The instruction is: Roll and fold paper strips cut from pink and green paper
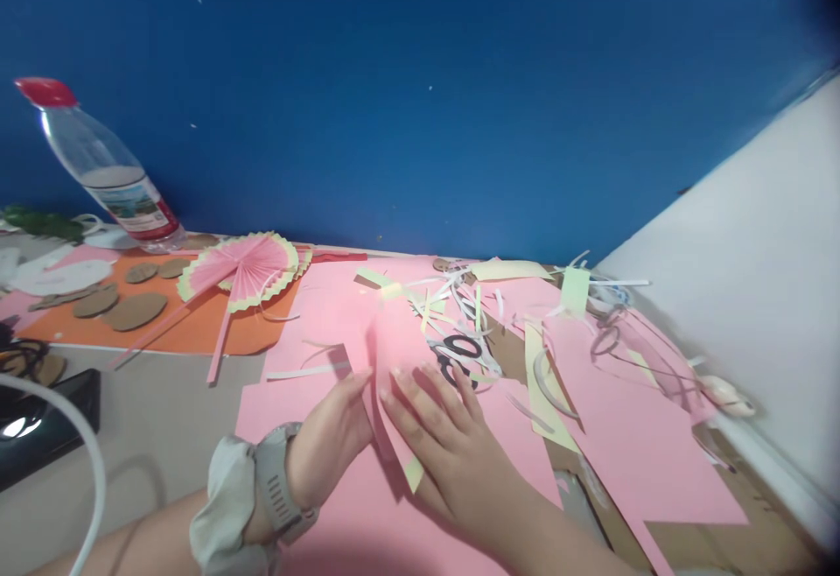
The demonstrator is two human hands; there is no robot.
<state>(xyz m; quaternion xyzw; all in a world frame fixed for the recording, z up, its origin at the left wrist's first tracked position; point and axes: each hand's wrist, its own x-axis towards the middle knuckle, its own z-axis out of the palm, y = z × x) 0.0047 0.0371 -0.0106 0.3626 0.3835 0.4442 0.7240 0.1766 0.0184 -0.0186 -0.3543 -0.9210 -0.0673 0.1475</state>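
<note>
On my feed, beyond a water bottle point(111, 175) and a pink paper fan point(244, 271) lying on an orange sheet point(164, 331), the left hand point(328, 449) grips the edge of a pleated pink paper point(394, 348). The paper's long axis runs away from both hands toward the blue wall point(420, 77). The right hand point(452, 449) lies flat on it, fingers spread and equally near, with paper scraps point(459, 313) littering the table point(164, 423) further right.

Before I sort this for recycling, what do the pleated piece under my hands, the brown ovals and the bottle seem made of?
Pleated piece: thin matte pink paper, sharply creased.
Brown ovals: probably cardboard; they look dull and flat.
Bottle: clear glossy plastic by its look, with a red cap and a printed label.
</note>
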